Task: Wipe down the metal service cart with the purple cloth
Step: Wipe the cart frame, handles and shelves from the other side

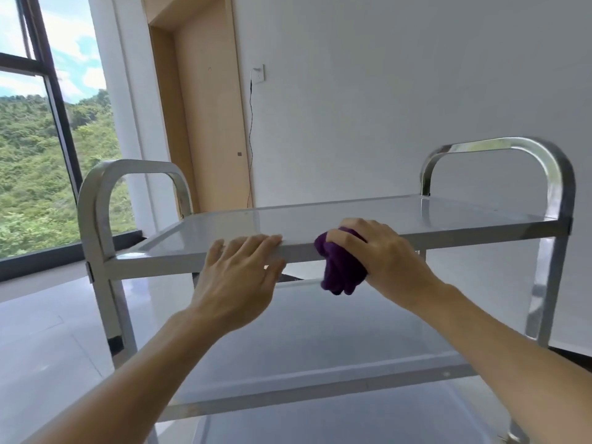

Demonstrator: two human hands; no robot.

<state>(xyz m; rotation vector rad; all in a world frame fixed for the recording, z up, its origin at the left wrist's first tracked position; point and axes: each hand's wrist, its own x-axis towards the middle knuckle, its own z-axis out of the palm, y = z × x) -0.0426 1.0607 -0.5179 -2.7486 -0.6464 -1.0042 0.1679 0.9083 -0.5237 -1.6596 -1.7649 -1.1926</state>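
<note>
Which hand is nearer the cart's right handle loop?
Right. The right hand, bunching the cloth on the top shelf's front edge, sits closer to that handle; the left hand rests farther left.

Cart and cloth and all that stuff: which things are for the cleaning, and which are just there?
For the cleaning:
metal cart
purple cloth, bunched in the right hand
left hand, resting flat on the top shelf's front edge

Just there:
wooden door
wall socket with cable
window

Bright daylight from the window (35, 139); soft blur, wide-angle bending at edges.
</note>
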